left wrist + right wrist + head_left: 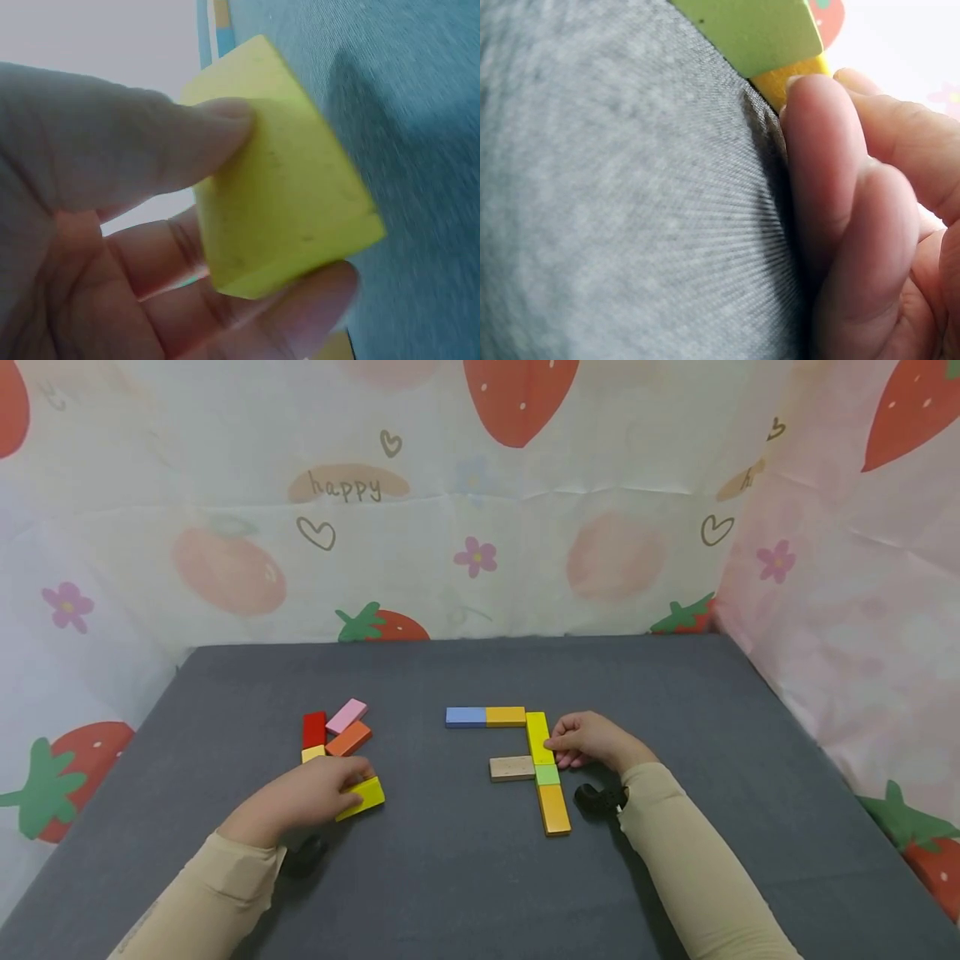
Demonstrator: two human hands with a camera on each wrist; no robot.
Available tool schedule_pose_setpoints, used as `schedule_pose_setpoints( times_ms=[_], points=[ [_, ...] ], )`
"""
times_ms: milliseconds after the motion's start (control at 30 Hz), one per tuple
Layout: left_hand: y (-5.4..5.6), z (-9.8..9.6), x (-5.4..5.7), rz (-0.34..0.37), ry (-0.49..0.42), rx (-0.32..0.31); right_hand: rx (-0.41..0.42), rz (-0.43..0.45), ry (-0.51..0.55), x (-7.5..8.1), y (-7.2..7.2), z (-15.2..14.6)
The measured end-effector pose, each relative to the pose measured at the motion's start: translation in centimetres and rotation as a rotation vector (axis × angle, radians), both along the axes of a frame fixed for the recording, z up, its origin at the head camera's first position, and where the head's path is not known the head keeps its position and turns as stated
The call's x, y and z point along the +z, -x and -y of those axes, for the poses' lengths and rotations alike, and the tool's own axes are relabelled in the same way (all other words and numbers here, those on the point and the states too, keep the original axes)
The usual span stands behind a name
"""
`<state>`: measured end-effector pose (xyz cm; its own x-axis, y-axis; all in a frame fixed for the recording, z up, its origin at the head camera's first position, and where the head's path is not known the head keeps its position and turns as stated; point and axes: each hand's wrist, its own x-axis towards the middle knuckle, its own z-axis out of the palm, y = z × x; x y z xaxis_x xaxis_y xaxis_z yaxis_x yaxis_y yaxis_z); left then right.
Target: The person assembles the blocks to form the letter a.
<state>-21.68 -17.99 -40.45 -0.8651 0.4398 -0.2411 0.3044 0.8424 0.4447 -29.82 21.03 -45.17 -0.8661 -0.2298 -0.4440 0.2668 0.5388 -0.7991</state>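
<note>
On the left, my left hand [318, 795] pinches a bright yellow block [363, 798] between thumb and fingers. The left wrist view shows that yellow block [285, 172] tilted, its shadow on the cloth beside it. My right hand [596, 742] touches the right edge of a long yellow block [537, 735] with its fingertips, the fingers loosely bent. Below that block follow a green block [547, 775] and an amber block [554, 810]. A bare wooden block [512, 768] reaches left from this column. At the column's top, another amber block [506, 717] and a blue block [465, 717] extend left.
Beyond my left hand lie a red block [314, 729], a pink block [347, 716], an orange block [348, 739] and a pale yellow block [312, 752], partly hidden. Dark grey cloth [442, 877] covers the table. Strawberry-printed curtains [480, 602] hang behind it and along both sides.
</note>
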Motion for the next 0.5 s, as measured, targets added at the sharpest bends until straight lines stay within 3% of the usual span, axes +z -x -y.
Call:
schedule_pose_setpoints(
  times_ms=[500],
  points=[
    [2.6,-5.5,-0.7,-0.082,0.021,-0.102,0.003,0.003,-0.002,0.0,0.0,-0.1]
  ],
)
